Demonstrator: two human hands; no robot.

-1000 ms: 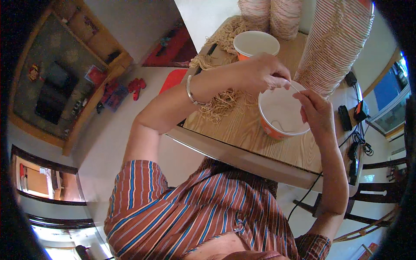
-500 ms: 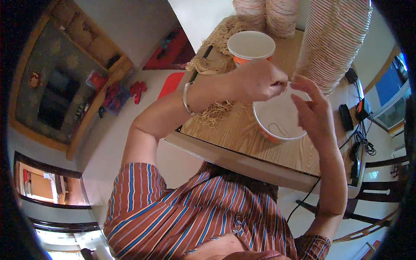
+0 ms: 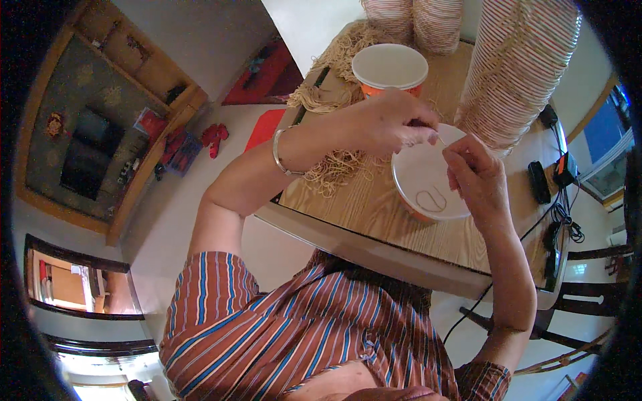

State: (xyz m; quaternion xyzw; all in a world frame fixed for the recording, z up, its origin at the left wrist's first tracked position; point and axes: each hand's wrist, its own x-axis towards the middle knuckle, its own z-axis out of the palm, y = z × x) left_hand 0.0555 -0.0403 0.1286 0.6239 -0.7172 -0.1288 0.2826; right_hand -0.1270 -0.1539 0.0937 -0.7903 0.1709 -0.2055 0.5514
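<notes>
My left hand [image 3: 400, 123] and my right hand [image 3: 478, 175] are both closed in a pinch over a white paper bucket [image 3: 416, 172] with an orange outside. A short bit of pale string [image 3: 441, 140] shows between their fingertips. Inside the bucket, a loose curl of string [image 3: 432, 199] lies on the bottom. Just beyond my left hand stands a second white and orange bucket [image 3: 390, 67], upright with its mouth up. Tangled beige strings [image 3: 334, 170] lie on the wooden table [image 3: 354, 210] under my left forearm.
Tall stacks of nested buckets [image 3: 521, 63] wound with string lean at the back right, with shorter stacks [image 3: 438, 27] beside them. More beige string [image 3: 351, 53] is heaped at the back left. Black cables and adapters [image 3: 560, 180] lie along the right edge, near a dark chair [image 3: 588, 297].
My right hand's fingers, spread apart before, have come together on the string. My left hand has shifted slightly left, and the string now shows between the hands.
</notes>
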